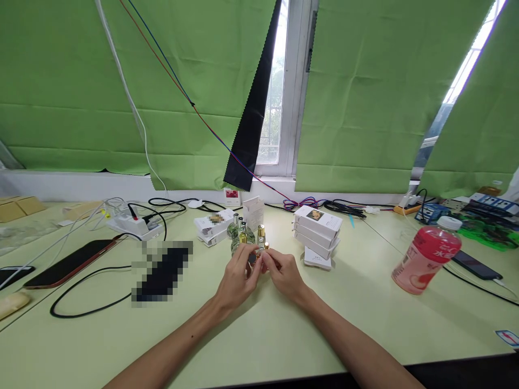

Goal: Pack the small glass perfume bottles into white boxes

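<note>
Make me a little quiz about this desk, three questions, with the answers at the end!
1. True or false: the left hand and right hand are close together.
2. What colour is the cap on the pink drink bottle? A) black B) white C) gold
3. Fill in: the stack of white boxes is to the ____ of the glass bottles.

Key: 1. True. 2. B. 3. Right.

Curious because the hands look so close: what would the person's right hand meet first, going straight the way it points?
The right hand would probably meet the left hand first, at the fingers, since the two are close together; whether they touch is hard to tell.
</note>
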The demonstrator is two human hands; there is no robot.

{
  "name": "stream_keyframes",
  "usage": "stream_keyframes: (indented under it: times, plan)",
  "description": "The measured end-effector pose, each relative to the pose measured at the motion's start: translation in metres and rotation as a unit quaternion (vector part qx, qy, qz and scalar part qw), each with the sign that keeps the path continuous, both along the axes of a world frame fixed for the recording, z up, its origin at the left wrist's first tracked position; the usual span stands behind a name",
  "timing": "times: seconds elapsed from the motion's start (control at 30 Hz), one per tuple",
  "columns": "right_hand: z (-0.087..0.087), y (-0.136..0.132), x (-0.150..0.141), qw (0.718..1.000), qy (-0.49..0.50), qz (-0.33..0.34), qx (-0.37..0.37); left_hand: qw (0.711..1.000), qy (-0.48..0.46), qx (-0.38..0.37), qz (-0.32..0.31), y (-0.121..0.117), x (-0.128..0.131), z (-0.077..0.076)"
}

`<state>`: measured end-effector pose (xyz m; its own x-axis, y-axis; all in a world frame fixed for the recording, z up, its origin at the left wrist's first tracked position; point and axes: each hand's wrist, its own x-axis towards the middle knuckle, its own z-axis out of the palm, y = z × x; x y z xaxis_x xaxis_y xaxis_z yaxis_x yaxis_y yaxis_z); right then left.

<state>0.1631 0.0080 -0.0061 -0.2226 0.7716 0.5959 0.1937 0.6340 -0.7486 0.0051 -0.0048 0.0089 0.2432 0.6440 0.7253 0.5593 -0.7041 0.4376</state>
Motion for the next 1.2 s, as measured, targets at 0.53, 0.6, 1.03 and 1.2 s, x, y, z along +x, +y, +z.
stream_keyframes:
  times: [0.53,0.6,1.03,1.2]
  plan:
    - [-0.002,0.006,-0.004,0.950,0.166,0.144,-0.222,0.998,0.002,0.041,-0.038,0.001,-0.001,-0.002]
    - [0.001,0.005,-0.004,0.946,0.183,0.144,-0.227,0.998,0.003,0.040,-0.040,0.001,-0.001,-0.001]
    - [0.009,0.001,0.000,0.952,0.222,0.105,-0.185,0.998,0.007,0.041,-0.048,0.001,-0.001,-0.001]
    - [0.013,0.004,0.005,0.959,0.247,0.028,-0.135,0.999,0.014,0.025,-0.017,0.001,-0.002,-0.001]
